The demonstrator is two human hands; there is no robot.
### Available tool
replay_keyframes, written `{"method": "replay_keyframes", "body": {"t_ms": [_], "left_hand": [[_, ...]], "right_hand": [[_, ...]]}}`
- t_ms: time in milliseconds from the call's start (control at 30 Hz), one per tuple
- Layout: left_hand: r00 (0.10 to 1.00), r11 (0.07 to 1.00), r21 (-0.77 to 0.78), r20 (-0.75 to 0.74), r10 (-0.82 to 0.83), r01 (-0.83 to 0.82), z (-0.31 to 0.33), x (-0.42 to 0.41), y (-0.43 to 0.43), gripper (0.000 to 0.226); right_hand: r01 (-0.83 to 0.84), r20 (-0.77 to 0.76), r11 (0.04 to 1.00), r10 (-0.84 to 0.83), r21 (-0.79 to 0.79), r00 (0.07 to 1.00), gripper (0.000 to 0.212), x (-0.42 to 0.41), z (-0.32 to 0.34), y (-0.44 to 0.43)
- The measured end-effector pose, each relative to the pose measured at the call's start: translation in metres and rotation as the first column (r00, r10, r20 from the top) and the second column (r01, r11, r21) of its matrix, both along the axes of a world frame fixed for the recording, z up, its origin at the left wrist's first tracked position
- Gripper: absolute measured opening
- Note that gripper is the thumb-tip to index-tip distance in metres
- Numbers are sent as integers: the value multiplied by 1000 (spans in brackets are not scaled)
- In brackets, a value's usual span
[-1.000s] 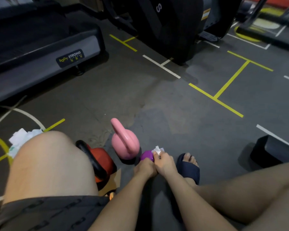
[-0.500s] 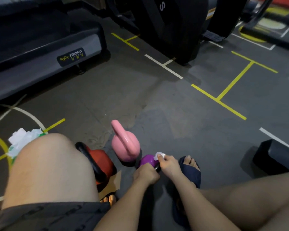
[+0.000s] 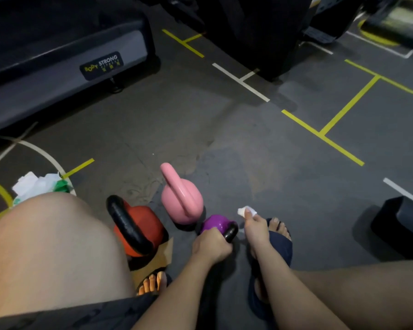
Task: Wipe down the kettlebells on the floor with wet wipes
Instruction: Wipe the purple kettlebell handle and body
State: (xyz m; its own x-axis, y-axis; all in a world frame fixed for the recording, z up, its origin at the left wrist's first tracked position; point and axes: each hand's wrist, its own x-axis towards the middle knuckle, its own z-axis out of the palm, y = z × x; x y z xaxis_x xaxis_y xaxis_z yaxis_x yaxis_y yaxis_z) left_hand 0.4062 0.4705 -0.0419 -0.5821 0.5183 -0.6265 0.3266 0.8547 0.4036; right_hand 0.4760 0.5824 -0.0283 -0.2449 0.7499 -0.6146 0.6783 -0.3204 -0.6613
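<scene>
At lower centre the left hand (image 3: 211, 244) grips the black handle of the small glossy purple kettlebell (image 3: 216, 224); just right, the right hand (image 3: 256, 226) pinches a crumpled white wet wipe (image 3: 246, 211), apparently lifted clear; wiping is mid-step; next the wipe must return to the purple surface.

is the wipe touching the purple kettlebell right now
No, the right hand pinches the wipe just to the right of the purple kettlebell, with a gap showing between them.

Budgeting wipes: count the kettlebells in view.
3. The pink kettlebell stands mid-floor; the orange kettlebell sits beside the left knee; the purple kettlebell, gripped by the left hand. More may be hidden.
</scene>
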Motion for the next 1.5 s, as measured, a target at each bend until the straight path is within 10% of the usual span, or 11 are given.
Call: {"method": "replay_keyframes", "body": {"t_ms": [133, 267, 500, 767, 1067, 1500], "left_hand": [[998, 989, 147, -57, -14, 22, -1, -5, 4, 28], [997, 968, 249, -77, 33, -13, 5, -18, 14, 27], [999, 992, 122, 30, -24, 20, 13, -33, 36, 46], [995, 936, 339, 2, 101, -95, 3, -20, -10, 47], [987, 956, 254, -13, 159, -150, 1, -3, -33, 23], [997, 996, 79, -60, 41, -36, 29, -10, -17, 53]], "right_hand": [[-147, -34, 977, 143, -152, 989, 33, -9, -10, 3], [3, -244, 950, -83, -312, 966, 34, -11, -7, 0], [-202, -56, 979, 202, 14, 978, 36, -11, 11, 9], [-108, -292, 988, 71, -113, 954, 48, 3, -45, 13], [-470, -11, 863, 481, 186, 877, 49, -12, 31, -14], [-447, -34, 868, 464, 217, 885, 46, -25, 26, -2]]}}
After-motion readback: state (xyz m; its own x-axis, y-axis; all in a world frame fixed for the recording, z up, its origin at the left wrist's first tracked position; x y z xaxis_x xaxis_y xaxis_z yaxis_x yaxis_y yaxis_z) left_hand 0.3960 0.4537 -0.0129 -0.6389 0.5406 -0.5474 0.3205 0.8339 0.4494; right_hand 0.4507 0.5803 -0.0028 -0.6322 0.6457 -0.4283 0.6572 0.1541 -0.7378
